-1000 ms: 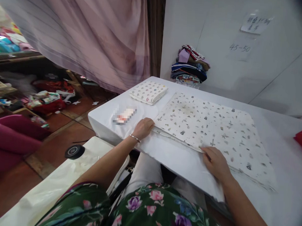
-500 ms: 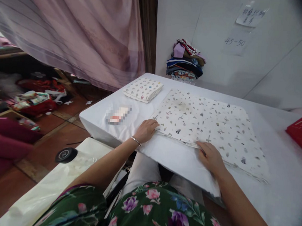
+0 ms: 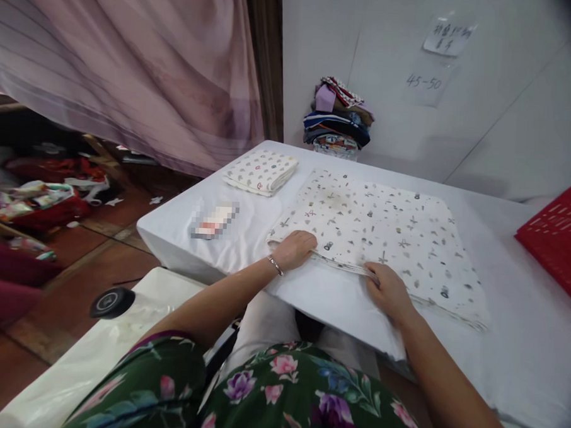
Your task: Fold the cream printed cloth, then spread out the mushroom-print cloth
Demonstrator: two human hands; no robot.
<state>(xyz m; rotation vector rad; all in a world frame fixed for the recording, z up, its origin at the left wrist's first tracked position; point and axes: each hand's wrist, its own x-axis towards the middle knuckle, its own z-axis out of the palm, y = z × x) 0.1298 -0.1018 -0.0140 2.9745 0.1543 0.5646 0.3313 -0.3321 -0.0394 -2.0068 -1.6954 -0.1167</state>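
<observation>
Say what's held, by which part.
Spread cloth, by its near edge: the right hand holds it around mid-edge; the left hand rests nearer the left corner, grip unclear.

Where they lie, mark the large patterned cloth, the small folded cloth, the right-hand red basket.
Large patterned cloth (image 3: 380, 234), head view, upper face.
Small folded cloth (image 3: 261, 169), head view, top face.
Right-hand red basket (image 3: 559, 237), head view, side wall.
</observation>
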